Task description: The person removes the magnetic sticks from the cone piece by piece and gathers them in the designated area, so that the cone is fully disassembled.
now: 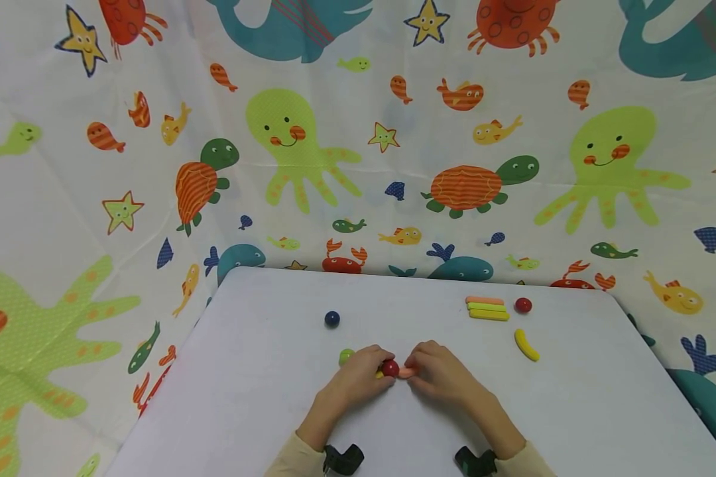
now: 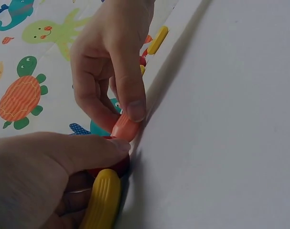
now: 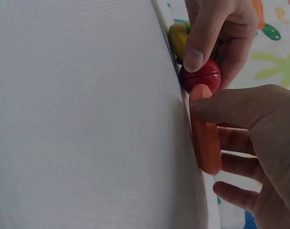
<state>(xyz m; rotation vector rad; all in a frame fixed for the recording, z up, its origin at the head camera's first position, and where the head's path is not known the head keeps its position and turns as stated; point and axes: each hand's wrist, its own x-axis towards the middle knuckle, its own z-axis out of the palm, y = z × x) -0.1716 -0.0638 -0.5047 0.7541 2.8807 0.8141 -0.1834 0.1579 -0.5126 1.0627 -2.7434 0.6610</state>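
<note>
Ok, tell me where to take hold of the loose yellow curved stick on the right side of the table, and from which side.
Take the yellow curved stick across its middle, coming straight down from above. It lies flat on the white table, clear of the stacked sticks and the red ball, so both long sides are free for a thumb and finger. The right hand is nearest, but it holds an orange stick.

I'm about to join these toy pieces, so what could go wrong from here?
The red ball is round and pinched only by the left hand, so it may slip and roll across the table. The orange stick in the right hand meets it at its tip, so it could skid off.
</note>
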